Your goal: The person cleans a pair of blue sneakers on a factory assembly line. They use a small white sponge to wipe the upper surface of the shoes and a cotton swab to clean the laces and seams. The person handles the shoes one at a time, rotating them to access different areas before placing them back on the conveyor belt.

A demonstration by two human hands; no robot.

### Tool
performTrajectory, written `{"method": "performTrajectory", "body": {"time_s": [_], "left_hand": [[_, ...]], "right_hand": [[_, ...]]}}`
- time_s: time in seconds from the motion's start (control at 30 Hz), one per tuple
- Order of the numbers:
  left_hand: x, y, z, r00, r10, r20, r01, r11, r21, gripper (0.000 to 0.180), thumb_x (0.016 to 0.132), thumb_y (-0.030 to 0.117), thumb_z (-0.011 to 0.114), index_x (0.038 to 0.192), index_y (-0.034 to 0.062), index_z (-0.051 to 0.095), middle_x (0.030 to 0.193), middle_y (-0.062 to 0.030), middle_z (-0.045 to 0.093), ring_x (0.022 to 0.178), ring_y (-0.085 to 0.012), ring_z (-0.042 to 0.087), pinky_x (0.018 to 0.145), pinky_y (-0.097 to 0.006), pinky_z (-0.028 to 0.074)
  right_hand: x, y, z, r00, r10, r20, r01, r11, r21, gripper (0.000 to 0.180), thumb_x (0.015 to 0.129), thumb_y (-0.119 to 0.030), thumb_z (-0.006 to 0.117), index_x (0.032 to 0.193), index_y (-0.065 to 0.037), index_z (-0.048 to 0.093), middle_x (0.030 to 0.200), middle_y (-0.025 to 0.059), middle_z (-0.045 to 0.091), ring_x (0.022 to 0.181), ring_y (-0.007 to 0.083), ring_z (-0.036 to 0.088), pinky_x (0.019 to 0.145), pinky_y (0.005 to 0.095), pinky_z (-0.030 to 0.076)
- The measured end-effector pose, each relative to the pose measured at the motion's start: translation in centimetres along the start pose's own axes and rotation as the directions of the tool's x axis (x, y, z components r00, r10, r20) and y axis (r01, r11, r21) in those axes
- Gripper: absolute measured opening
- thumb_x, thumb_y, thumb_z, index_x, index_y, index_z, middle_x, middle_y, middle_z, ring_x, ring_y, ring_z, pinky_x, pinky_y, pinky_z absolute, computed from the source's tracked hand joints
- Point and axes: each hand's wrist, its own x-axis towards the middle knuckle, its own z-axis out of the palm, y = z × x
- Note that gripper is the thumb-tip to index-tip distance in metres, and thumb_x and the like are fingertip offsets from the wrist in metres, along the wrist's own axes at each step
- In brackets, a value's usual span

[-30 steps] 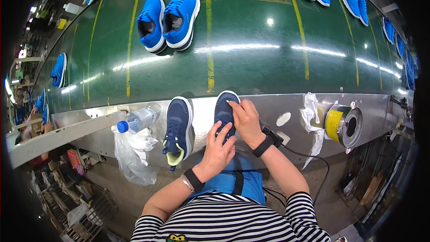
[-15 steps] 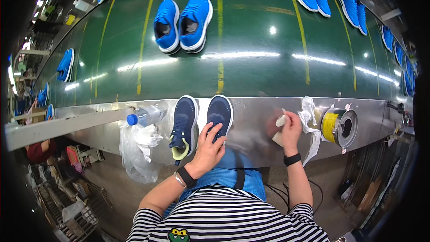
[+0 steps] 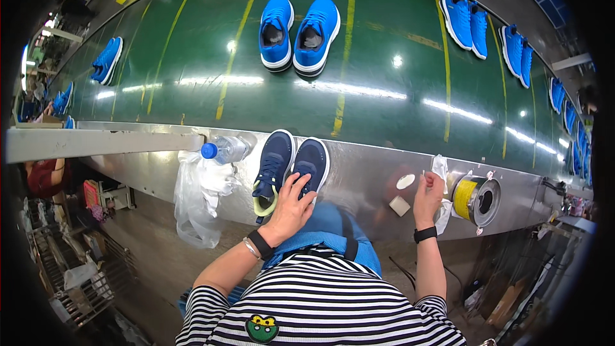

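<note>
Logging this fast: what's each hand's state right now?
Left hand: resting on the right navy shoe; grip cannot be told.
Right hand: fingers curled; whether holding anything cannot be told.

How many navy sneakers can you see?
2. The left navy sneaker is on the metal ledge, near the blue-capped bottle; the right navy sneaker is right beside it. More could be hidden.

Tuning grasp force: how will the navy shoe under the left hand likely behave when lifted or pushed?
The navy shoe probably gives when squeezed, since its upper looks like fabric. The thick white sole should flex less. Resting sole-down on smooth metal, it may slide and seems unlikely to roll.
</note>
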Motion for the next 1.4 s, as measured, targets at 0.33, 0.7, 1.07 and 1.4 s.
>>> {"method": "performTrajectory", "body": {"time_s": [0.33, 0.7, 1.07, 1.4], "left_hand": [[-2.3, -1.9, -1.7, 0.998, -0.059, -0.033, 0.060, 0.997, 0.039, 0.030, 0.072, 0.006, 0.069, 0.102, 0.0050, 0.065, 0.135, -0.0177, 0.046, 0.128, -0.0395, 0.038, 0.101, -0.049, 0.038], [-2.7, -1.2, -1.1, 0.988, -0.154, -0.027, 0.155, 0.986, 0.056, 0.038, 0.071, 0.012, 0.070, 0.108, 0.0141, 0.066, 0.134, -0.0109, 0.046, 0.128, -0.0337, 0.037, 0.100, -0.052, 0.033], [-1.7, -0.7, -1.9, 0.988, -0.156, 0.014, 0.154, 0.983, 0.098, 0.045, 0.073, 0.012, 0.072, 0.116, 0.0086, 0.059, 0.138, -0.0192, 0.040, 0.132, -0.0396, 0.034, 0.103, -0.062, 0.028], [2.4, 4.2, 0.2, 0.973, -0.132, 0.187, 0.200, 0.886, -0.418, 0.076, 0.084, 0.019, 0.069, 0.141, -0.0093, 0.028, 0.140, -0.0307, 0.036, 0.132, -0.0434, 0.037, 0.110, -0.043, 0.031]], "right_hand": [[9.1, -17.4, 9.7, 0.795, -0.501, 0.343, 0.388, 0.854, 0.348, 0.033, 0.080, -0.004, 0.067, 0.112, -0.008, 0.061, 0.097, 0.0134, 0.056, 0.091, 0.0319, 0.056, 0.080, 0.0401, 0.047], [20.4, -29.4, 26.3, 0.529, -0.288, 0.798, 0.590, 0.801, -0.101, 0.072, 0.078, -0.034, 0.075, 0.141, -0.030, 0.041, 0.105, 0.0180, 0.068, 0.104, 0.0361, 0.064, 0.093, 0.0525, 0.043], [13.3, -19.6, 9.6, 0.547, -0.604, 0.580, 0.652, 0.742, 0.157, 0.032, 0.081, -0.031, 0.069, 0.105, -0.013, 0.060, 0.074, 0.0145, 0.066, 0.074, 0.0342, 0.064, 0.067, 0.0454, 0.042], [-7.8, -7.1, -2.4, 0.608, -0.391, 0.691, 0.659, 0.734, -0.164, 0.037, 0.084, -0.020, 0.062, 0.120, -0.021, 0.061, 0.080, 0.0101, 0.057, 0.081, 0.0279, 0.057, 0.074, 0.0402, 0.039]]}}
